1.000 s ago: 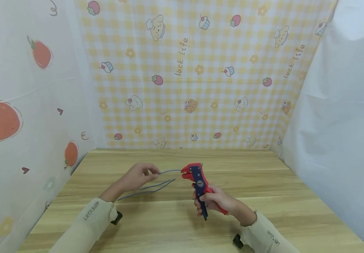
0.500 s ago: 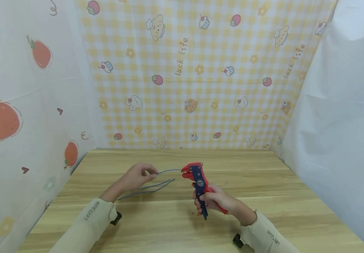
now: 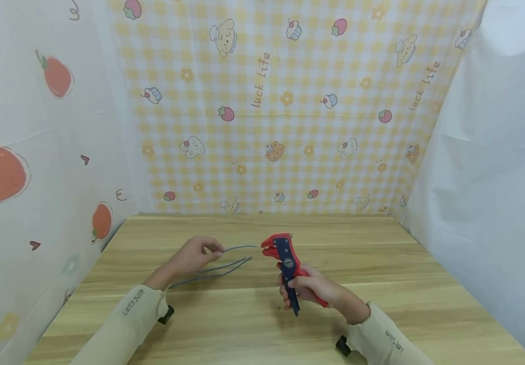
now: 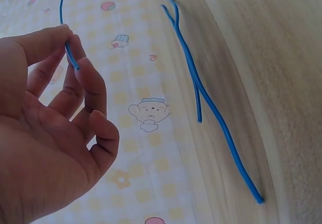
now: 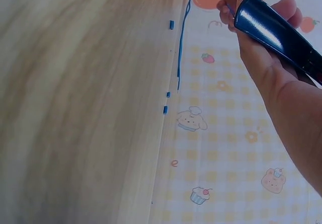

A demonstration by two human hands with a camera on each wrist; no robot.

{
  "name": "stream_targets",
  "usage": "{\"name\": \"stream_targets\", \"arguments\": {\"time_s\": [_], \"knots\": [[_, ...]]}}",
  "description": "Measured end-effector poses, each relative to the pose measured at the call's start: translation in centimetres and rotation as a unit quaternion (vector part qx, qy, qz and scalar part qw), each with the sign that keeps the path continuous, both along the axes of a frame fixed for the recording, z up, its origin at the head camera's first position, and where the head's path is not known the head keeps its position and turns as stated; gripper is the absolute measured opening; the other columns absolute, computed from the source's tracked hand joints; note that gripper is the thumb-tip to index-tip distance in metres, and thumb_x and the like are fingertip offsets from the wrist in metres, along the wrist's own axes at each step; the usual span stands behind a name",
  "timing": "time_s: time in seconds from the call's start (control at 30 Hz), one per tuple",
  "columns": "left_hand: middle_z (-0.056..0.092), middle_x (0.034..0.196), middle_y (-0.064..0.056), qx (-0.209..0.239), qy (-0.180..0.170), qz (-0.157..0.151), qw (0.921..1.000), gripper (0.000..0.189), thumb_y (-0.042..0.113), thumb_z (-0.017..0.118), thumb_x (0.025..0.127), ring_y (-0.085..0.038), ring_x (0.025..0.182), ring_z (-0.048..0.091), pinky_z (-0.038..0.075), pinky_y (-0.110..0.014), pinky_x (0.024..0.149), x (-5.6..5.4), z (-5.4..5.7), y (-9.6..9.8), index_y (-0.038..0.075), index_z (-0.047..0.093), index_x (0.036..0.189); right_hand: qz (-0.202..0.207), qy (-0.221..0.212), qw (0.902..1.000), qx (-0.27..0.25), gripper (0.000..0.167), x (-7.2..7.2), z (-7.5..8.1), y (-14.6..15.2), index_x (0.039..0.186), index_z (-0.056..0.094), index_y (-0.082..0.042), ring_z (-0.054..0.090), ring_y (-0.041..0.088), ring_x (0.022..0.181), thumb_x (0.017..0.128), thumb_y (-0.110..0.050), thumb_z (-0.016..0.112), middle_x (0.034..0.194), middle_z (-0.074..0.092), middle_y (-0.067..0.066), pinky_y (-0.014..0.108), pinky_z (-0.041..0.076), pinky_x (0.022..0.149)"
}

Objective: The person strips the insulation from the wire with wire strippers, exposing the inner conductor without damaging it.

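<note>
My left hand (image 3: 195, 256) pinches a thin blue wire (image 3: 239, 247) between thumb and fingers. In the left wrist view, a short end of this wire (image 4: 72, 57) pokes out below the fingertips. Its far end points right and stops just short of the jaws of a red and dark blue wire stripper (image 3: 285, 253). My right hand (image 3: 311, 290) grips the stripper by its handles, jaws facing left and parted. In the right wrist view, one dark handle (image 5: 279, 30) lies across the hand and the jaws are out of sight.
Two more blue wires (image 4: 221, 121) lie together on the wooden table (image 3: 225, 329), below the left hand. Three small blue bits, one of them a short piece of insulation (image 5: 171, 25), lie on the tabletop. Patterned cloth (image 3: 285, 126) hangs behind the table.
My left hand has shifted slightly left, drawing the wire's end out from the stripper's jaws. The right hand and stripper stay nearly still.
</note>
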State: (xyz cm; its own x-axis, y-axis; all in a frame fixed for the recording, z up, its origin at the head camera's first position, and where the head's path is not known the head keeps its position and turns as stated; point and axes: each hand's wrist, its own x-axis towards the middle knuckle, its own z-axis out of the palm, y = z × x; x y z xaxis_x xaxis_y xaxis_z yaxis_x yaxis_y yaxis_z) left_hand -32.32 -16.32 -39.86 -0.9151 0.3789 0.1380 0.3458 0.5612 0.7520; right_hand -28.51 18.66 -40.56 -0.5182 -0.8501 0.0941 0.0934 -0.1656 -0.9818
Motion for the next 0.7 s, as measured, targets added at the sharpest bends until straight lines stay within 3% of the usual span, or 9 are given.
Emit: {"name": "stream_targets", "arguments": {"time_s": [0.33,0.7], "knots": [[0.067,0.103,-0.002,-0.013,-0.007,0.023,0.9996,0.016,0.016,0.064,0.097,-0.02,0.093,0.058,0.05,-0.036,0.076,-0.5,-0.6,-0.5,0.007,0.072,0.108,0.001,0.005,1.0,-0.003,0.027,-0.1,0.0,0.0,0.122,0.048,0.0,0.064,0.017,0.084,0.096,-0.001,0.039,0.098,0.061,0.009,0.037,0.056,0.082],[0.069,0.105,-0.004,-0.034,-0.01,0.056,0.9978,0.014,0.016,0.065,0.096,-0.026,0.103,0.061,0.051,-0.048,0.085,-0.8,-1.2,-1.0,0.008,0.072,0.105,-0.006,0.004,1.0,0.007,0.031,0.0,0.0,0.1,0.124,0.042,0.011,0.065,0.018,0.085,0.096,-0.002,0.04,0.099,0.063,0.011,0.039,0.056,0.083]]}}
